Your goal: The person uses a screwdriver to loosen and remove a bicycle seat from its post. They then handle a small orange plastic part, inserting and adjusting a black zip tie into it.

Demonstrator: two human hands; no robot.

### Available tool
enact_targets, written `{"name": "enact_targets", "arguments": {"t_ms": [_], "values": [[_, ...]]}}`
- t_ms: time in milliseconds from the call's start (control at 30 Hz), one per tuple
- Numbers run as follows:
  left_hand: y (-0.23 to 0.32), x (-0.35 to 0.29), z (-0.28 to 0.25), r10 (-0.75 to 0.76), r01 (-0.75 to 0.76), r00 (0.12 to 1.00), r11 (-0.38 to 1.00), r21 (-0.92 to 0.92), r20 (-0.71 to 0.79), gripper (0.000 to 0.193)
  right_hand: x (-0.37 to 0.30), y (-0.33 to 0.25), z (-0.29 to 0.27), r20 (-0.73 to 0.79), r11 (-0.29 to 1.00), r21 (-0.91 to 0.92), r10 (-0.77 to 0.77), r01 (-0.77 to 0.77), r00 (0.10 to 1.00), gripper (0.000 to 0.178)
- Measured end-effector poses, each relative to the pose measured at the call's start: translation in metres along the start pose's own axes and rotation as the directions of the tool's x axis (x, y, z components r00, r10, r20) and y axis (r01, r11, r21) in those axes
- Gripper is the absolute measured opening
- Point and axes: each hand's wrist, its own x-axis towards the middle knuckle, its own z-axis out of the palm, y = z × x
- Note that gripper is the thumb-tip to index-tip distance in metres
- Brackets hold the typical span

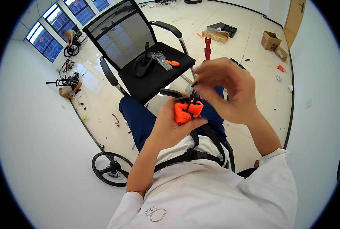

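Observation:
My left hand [168, 124] is wrapped round a bright orange hex key holder [183, 115] in front of my lap. Black hex keys [172, 92] stick out of its top, the longest pointing left with a bent end. My right hand [229, 91] is raised just to the right of the holder. Its thumb and fingertips close on the upper end of a thin black hex key [193, 88], which stands up from the holder. The curled fingers partly hide that grip.
A black mesh office chair [139, 86] stands ahead, bearing a black part [143, 65], a plastic bag [161, 60] and an orange-handled tool [173, 63]. A spoked wheel [101, 170] lies lower left. Cardboard boxes [270, 41] stand at right. Another person [69, 35] works far left.

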Motion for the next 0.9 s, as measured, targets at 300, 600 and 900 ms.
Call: {"name": "enact_targets", "arguments": {"t_ms": [300,600,900], "values": [[0.002,0.004,-0.005,0.012,-0.007,0.998,0.995,-0.097,0.056,0.045,-0.005,0.020,0.004,0.162,0.974,-0.120,-0.173,0.194,0.972,0.021],[0.007,0.001,-0.010,-0.046,0.071,0.993,0.970,-0.231,0.110,0.048,-0.024,0.024,0.000,0.304,0.994,0.005,-0.104,0.108,0.947,0.038],[-0.005,-0.002,-0.009,0.083,-0.083,0.996,0.996,0.011,0.035,0.051,-0.027,0.015,0.003,0.311,0.950,-0.177,-0.193,0.257,0.931,0.042]]}}
